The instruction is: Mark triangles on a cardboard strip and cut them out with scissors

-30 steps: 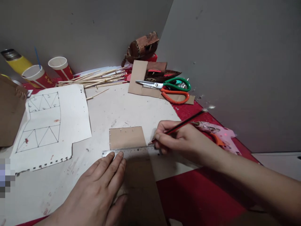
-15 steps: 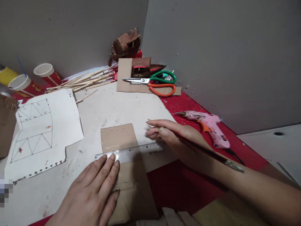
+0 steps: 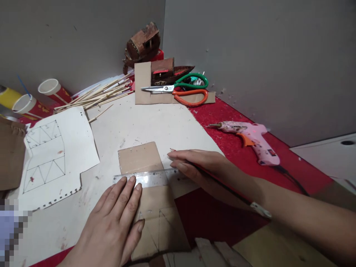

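Observation:
My left hand (image 3: 115, 215) lies flat with its fingers out, pressing a clear ruler (image 3: 147, 180) down on a piece of cardboard (image 3: 140, 157). Thin zigzag lines are drawn on the cardboard's near part. My right hand (image 3: 194, 163) is closed around a slim dark red and black pencil (image 3: 222, 185), whose pale back end points toward my forearm. Its tip shows just past the fingertips, over the white sheet right of the cardboard. The fingers hover close to the ruler's right part; whether they touch it I cannot tell.
Left lies a paper with truss drawings (image 3: 46, 155); behind it stand paper cups (image 3: 51, 87) and wooden sticks (image 3: 97, 96). Scissors (image 3: 178, 89) rest on an L-shaped cardboard by brown model boats (image 3: 143, 40). A pink glue gun (image 3: 253, 139) lies right, its cord trailing.
My right hand has shifted slightly left and down, closer to the cardboard's edge, with the pencil. My left hand stays on the ruler. The whole view has tilted a little.

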Demonstrator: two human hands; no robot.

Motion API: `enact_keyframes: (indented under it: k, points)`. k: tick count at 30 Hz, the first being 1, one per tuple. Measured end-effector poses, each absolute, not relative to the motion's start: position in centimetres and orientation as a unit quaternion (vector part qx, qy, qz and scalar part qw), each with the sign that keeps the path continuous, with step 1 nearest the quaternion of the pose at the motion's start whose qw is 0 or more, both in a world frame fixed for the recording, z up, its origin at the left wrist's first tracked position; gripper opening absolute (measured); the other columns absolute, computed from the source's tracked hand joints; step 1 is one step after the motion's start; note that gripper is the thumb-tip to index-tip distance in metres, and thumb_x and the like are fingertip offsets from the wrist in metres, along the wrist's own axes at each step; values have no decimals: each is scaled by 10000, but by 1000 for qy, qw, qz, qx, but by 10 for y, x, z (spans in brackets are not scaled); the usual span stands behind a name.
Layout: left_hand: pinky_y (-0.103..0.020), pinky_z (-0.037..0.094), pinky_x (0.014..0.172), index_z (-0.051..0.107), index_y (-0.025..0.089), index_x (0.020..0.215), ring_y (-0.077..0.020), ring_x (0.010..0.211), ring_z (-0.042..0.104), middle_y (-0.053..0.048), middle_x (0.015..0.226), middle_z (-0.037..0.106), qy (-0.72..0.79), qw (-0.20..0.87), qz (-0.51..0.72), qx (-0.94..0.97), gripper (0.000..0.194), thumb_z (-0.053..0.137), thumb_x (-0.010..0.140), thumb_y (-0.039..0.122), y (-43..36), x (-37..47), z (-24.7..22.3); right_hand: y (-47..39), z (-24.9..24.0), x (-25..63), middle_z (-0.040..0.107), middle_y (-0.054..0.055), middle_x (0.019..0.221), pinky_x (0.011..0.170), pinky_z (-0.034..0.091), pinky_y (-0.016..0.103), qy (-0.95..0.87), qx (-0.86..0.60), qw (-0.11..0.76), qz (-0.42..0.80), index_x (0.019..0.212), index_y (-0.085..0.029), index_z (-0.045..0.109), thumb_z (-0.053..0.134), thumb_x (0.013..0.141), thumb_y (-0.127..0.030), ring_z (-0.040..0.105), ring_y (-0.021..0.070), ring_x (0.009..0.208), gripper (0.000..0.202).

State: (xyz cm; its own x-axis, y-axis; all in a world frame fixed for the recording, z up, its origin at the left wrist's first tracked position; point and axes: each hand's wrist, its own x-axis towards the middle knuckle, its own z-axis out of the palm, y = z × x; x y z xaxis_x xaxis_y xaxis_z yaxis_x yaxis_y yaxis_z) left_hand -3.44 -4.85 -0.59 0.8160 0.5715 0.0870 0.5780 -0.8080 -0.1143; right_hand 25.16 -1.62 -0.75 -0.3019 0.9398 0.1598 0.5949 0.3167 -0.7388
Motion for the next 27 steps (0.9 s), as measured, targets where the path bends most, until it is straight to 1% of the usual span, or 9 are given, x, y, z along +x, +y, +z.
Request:
enact_keyframes:
  k: [2,5,7,10,13,16,20,24,27]
  points:
    - [-442,354,1051,455,44,1467,-347,1351,449,-180,1495,516,-307,68,-21,-949,627,561,927,346,-48,-34,-5,-14,-6,252,769,89,1186,940,580,358,-753,-502,308,295,1168,-212,708,520,973,-224,728,254,1087,271]
    - [-429,348,1034,458,55,1466,-339,1336,456,-171,1493,522,-313,71,-20,-947,632,561,927,369,-48,-32,-5,-9,-5,252,774,122,1154,932,579,397,-770,-489,300,279,1170,-185,706,507,964,-230,730,286,1073,290]
    - [-426,345,1021,460,66,1467,-336,1326,461,-168,1503,513,-318,73,-17,-945,634,558,923,376,-47,-32,-4,-5,-7,252,780,128,1125,920,579,408,-782,-481,292,267,1183,-176,697,485,969,-223,735,291,1049,305]
    - [-422,335,1003,458,76,1472,-335,1306,471,-165,1506,510,-321,75,-11,-944,654,567,911,393,-47,-32,-3,-1,-11,252,782,113,1105,893,581,402,-789,-468,298,263,1214,-194,678,485,980,-222,739,283,1017,305]
    - [-416,325,992,475,75,1464,-333,1285,482,-166,1492,526,-320,78,-7,-944,686,601,884,420,-45,-32,-1,0,-14,253,782,130,1080,863,579,406,-797,-461,297,255,1213,-176,673,485,991,-225,739,291,999,295]
    - [-417,326,978,495,99,1457,-330,1255,505,-163,1462,559,-313,83,-5,-946,708,624,865,467,-42,-30,0,-2,-14,254,777,145,1077,856,572,395,-799,-458,285,267,1204,-165,667,472,1002,-195,735,279,985,283]
    - [-420,342,955,540,120,1424,-328,1220,529,-159,1411,606,-304,99,-11,-947,696,602,869,535,-40,-26,1,-3,-13,255,786,135,1003,823,581,388,-791,-465,287,276,1194,-175,661,447,993,-159,741,260,903,293]
    - [-416,349,954,561,120,1398,-317,1218,534,-166,1393,618,-300,105,-16,-948,680,588,871,549,-39,-26,-1,0,-15,254,789,105,976,817,583,388,-791,-472,293,258,1199,-203,658,436,983,-146,741,248,875,315]
    - [-408,348,966,553,127,1400,-301,1222,539,-169,1384,621,-300,105,-21,-948,692,579,866,566,-38,-27,-3,3,-19,254,785,117,950,750,575,376,-794,-460,297,262,1205,-178,663,436,980,-136,738,255,827,322]
